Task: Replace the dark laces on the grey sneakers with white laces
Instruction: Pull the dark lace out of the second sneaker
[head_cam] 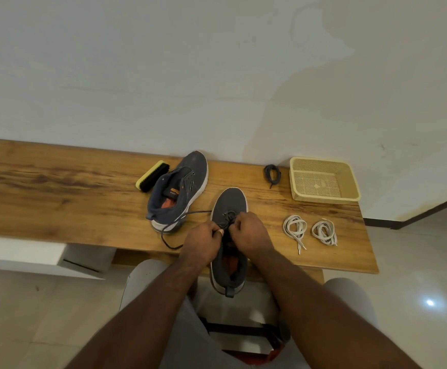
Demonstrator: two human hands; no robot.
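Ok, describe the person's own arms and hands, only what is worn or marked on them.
Both forearms are bare as far as the frame shows: no sleeves, watch or bracelet in view. The left hand and the right hand wear no gloves, and no rings can be made out. One small pale patch sits on a left fingertip; whether it is a nail or a plaster cannot be told.
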